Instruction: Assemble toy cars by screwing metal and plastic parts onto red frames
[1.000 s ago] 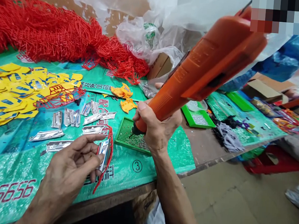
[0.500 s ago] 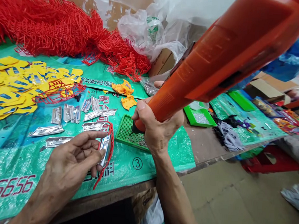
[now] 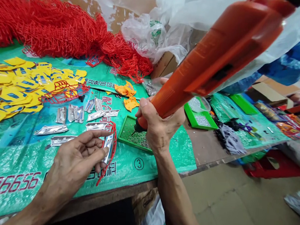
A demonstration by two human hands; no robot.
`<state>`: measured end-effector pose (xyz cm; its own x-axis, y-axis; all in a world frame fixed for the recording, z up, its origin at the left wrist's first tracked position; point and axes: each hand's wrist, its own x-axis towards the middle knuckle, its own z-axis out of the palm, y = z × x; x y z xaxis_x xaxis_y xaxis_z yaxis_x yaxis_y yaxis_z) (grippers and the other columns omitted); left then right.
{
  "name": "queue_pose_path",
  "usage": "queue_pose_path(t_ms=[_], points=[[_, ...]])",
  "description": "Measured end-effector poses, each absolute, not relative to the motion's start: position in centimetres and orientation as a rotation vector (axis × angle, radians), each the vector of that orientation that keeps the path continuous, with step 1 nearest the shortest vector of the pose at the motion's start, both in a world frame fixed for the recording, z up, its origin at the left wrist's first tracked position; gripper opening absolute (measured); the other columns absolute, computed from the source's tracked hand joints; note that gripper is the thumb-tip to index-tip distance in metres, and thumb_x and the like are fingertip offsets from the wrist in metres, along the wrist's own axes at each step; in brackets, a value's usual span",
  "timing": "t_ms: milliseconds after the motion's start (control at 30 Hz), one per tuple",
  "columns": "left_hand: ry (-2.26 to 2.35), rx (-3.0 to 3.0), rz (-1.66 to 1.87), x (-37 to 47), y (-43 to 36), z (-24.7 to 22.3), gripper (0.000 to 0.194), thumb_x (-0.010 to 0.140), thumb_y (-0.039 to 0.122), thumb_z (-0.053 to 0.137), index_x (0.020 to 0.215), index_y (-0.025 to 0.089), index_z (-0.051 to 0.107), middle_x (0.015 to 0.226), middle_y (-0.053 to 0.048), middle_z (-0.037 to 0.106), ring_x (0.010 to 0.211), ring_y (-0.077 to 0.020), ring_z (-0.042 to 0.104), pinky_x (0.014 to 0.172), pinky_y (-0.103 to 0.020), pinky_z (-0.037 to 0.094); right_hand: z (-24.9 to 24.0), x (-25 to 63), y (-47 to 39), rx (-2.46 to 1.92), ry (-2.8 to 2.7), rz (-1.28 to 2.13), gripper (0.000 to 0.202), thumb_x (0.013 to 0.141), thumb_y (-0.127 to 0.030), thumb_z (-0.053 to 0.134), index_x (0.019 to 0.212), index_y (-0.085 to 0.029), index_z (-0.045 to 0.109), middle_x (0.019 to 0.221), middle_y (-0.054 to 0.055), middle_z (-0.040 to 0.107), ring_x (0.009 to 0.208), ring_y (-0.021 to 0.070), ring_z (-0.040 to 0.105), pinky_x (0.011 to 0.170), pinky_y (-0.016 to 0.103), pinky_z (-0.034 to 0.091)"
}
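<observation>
Between the thumb and fingers of my left hand point(image 3: 77, 158) is a silver part point(image 3: 108, 148), with a red lattice frame point(image 3: 114, 141) against its far side. My right hand point(image 3: 161, 125) is wrapped round an orange electric screwdriver point(image 3: 206, 58), tilted with its body up to the right. Its black tip and bit point(image 3: 137, 127) are over a green tray point(image 3: 124, 133) of small screws; whether the bit touches them I cannot tell. Several loose silver parts point(image 3: 51, 129) lie on the green sheet to the left of and behind my left hand.
Yellow pieces point(image 3: 16, 95) cover the left side, and red lattice frames point(image 3: 63, 29) are heaped behind. Two orange pieces point(image 3: 126, 89) lie behind the screw tray. Further right are a green tray point(image 3: 211, 125), grey gloves point(image 3: 231, 139) and a red stool point(image 3: 262, 164).
The orange screwdriver has swung slightly, its upper end lower and further left in view. The scene at left has shifted a little rightward. Both hands keep their holds.
</observation>
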<state>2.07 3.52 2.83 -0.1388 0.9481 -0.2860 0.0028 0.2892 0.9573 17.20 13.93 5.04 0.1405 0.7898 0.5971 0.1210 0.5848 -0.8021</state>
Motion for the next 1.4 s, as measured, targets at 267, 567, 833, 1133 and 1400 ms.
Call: queue_pose_path(t_ms=[267,567,833,1133,1400], points=[[1.375,0.832,1.078,2.3,3.6,2.9,0.036,0.071,0.027,0.068,0.104,0.015,0.061,0.058,0.007,0.056,0.042,-0.0105,0.058,0.042,-0.021,0.045,10.2,15.9,12.1,-0.723,-1.303,0.633,0.023,0.076,-0.025,0.072,0.067,-0.025,0.051,0.055,-0.007,0.053,0.04,0.0131,0.051,0.039,0.03,0.046],[1.284,0.809,1.131,2.3,3.7,2.5,0.033,0.074,0.024,0.066,0.106,0.014,0.06,0.058,0.008,0.054,0.043,-0.0098,0.059,0.043,-0.02,0.045,12.3,13.6,9.9,-0.673,-1.345,0.786,0.027,0.078,-0.027,0.071,0.059,-0.025,0.05,0.055,-0.005,0.054,0.046,0.0151,0.056,0.038,0.029,0.044],[1.248,0.795,1.165,2.2,3.7,2.0,0.034,0.073,0.019,0.063,0.106,0.013,0.061,0.056,0.008,0.054,0.042,-0.0101,0.058,0.041,-0.02,0.042,10.4,12.9,10.8,-0.617,-1.362,0.769,0.022,0.076,-0.033,0.072,0.064,-0.025,0.056,0.055,-0.006,0.055,0.043,0.0134,0.055,0.041,0.03,0.05],[1.237,0.796,1.174,2.2,3.8,2.2,0.033,0.072,0.016,0.061,0.105,0.014,0.061,0.056,0.009,0.053,0.042,-0.0094,0.057,0.041,-0.02,0.043,9.7,12.9,10.8,-0.642,-1.387,0.775,0.016,0.078,-0.035,0.07,0.072,-0.026,0.058,0.061,-0.003,0.055,0.048,0.0172,0.055,0.045,0.036,0.05],[1.217,0.785,1.163,2.1,3.9,2.1,0.035,0.073,0.018,0.062,0.107,0.014,0.06,0.057,0.008,0.054,0.042,-0.0095,0.056,0.041,-0.02,0.043,9.3,12.7,10.6,-0.715,-1.349,0.702,0.025,0.075,-0.042,0.072,0.072,-0.023,0.056,0.064,-0.002,0.056,0.049,0.015,0.055,0.045,0.034,0.049]])
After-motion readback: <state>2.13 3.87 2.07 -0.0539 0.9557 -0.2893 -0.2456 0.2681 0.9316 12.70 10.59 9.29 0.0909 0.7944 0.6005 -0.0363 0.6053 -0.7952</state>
